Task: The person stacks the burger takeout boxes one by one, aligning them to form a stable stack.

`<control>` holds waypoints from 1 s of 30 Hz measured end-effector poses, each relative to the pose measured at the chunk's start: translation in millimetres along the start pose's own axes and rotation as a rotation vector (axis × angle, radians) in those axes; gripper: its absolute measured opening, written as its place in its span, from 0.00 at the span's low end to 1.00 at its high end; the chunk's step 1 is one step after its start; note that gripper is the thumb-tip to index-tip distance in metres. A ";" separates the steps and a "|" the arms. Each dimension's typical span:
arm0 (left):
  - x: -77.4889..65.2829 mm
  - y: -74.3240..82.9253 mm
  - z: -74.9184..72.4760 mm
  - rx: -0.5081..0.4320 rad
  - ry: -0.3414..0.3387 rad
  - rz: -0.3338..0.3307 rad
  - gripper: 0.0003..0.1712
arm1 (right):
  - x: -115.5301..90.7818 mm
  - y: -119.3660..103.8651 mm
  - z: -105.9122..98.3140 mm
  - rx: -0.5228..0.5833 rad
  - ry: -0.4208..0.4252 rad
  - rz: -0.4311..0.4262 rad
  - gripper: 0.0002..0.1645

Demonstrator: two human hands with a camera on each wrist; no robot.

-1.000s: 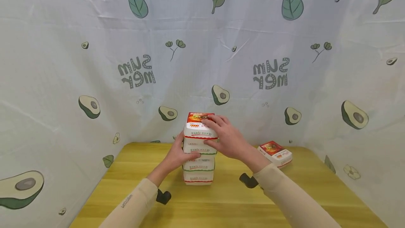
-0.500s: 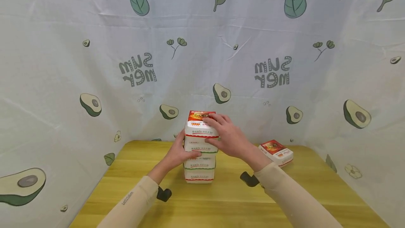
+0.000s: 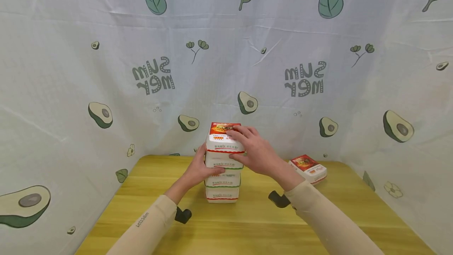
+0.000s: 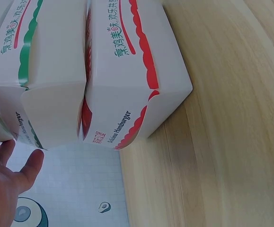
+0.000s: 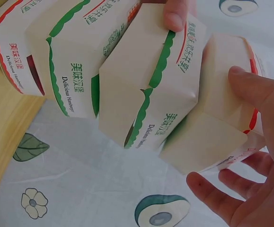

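Note:
Several white paper hamburger boxes stand in one upright stack. My right hand (image 3: 256, 148) grips the top box (image 3: 223, 145), which has a red wavy band; its thumb lies at the front and its fingers reach over the red picture lid. Below it is a green-banded box (image 5: 127, 90), tilted in the right wrist view, held by my left hand (image 3: 198, 170) from the left side with the thumb across its front. Another green-banded box (image 3: 226, 180) comes under that. The red-banded bottom box (image 4: 127, 71) rests on the table.
A separate hamburger box (image 3: 309, 168) with a red picture lid lies to the right on the yellow wooden table (image 3: 219, 235). Behind and at both sides hangs a pale curtain (image 3: 219, 70) printed with avocados and leaves. Black wrist mounts (image 3: 278, 199) sit under both forearms.
Both hands keep the same holds on the stack. The head view has shifted slightly, so the whole scene sits a little higher in it.

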State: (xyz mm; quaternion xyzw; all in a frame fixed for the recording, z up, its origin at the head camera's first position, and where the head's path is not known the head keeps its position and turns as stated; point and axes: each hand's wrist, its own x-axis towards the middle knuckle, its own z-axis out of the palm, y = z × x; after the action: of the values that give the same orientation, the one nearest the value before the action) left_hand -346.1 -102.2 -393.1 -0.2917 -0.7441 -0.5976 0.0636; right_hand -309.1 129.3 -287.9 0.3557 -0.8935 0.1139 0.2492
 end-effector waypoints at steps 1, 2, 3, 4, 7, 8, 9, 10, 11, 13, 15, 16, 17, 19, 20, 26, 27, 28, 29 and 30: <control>-0.2 0.1 -0.1 -0.002 0.001 -0.005 0.47 | 0.1 -0.3 0.0 -0.001 -0.002 0.001 0.43; -0.5 0.1 -0.2 -0.005 0.000 -0.008 0.47 | 0.2 -0.6 -0.2 0.000 -0.001 0.000 0.43; -0.8 0.1 -0.3 -0.005 0.001 -0.012 0.47 | 0.1 -0.5 -0.1 0.002 -0.001 -0.001 0.43; -0.9 -0.1 -0.4 -0.006 0.000 -0.013 0.47 | 0.0 -0.5 -0.2 0.000 -0.003 0.000 0.43; -1.2 0.0 -0.7 -0.004 -0.002 -0.012 0.47 | -0.2 0.1 -0.3 0.000 -0.007 0.000 0.43; -1.1 -0.1 -0.8 -0.005 -0.004 -0.008 0.47 | -0.3 0.3 -0.5 0.002 -0.009 0.001 0.43; -1.0 0.0 -0.9 -0.004 -0.006 0.000 0.47 | -0.4 0.5 -0.7 0.004 -0.013 0.004 0.42; -1.0 0.1 -1.0 -0.005 -0.008 0.007 0.47 | -0.4 0.5 -1.1 0.005 -0.016 0.007 0.42; -1.0 0.2 -1.0 -0.005 -0.009 0.011 0.47 | -0.4 0.5 -1.4 0.008 -0.015 0.006 0.41; -0.8 -0.1 -1.1 -0.007 -0.011 0.024 0.47 | -0.4 0.5 -2.1 0.014 -0.015 0.008 0.40; -0.6 -0.5 -1.2 -0.004 -0.009 0.026 0.48 | -0.2 0.7 -2.4 0.017 -0.012 0.004 0.39; -0.4 -0.7 -1.2 -0.002 -0.006 0.023 0.48 | -0.1 1.0 -2.3 0.017 -0.010 0.001 0.39; -0.2 -0.9 -1.2 0.000 -0.006 0.024 0.48 | 0.0 1.3 -2.2 0.018 -0.008 -0.001 0.39; 0.7 -0.9 -1.2 -0.004 -0.007 0.031 0.48 | 0.3 1.6 -2.1 0.017 -0.003 -0.002 0.39; 1.2 -0.8 -1.2 -0.008 -0.008 0.030 0.48 | 0.5 1.8 -2.1 0.015 -0.001 -0.001 0.39; 1.2 1.1 -1.6 -0.011 -0.005 0.014 0.51 | 1.1 1.8 -2.1 0.009 0.005 0.002 0.39; 0.6 1.3 -1.9 -0.005 0.001 0.002 0.52 | 1.0 1.8 -1.9 0.007 0.005 0.001 0.39; 0.1 1.4 -2.1 0.001 0.009 -0.013 0.53 | 1.0 1.9 -1.7 0.005 0.005 0.000 0.39; -0.4 1.6 -2.4 0.006 0.015 -0.024 0.53 | 1.0 2.0 -1.5 0.004 0.006 -0.002 0.39; -1.0 1.7 -2.6 0.005 0.022 -0.037 0.54 | 0.9 2.2 -1.2 0.003 0.007 -0.003 0.39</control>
State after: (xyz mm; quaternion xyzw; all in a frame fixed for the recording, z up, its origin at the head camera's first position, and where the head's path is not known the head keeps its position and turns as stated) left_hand -345.1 -104.8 -391.4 -0.2711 -0.7502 -0.5999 0.0617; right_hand -310.8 130.8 -286.4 0.3569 -0.8920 0.1164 0.2519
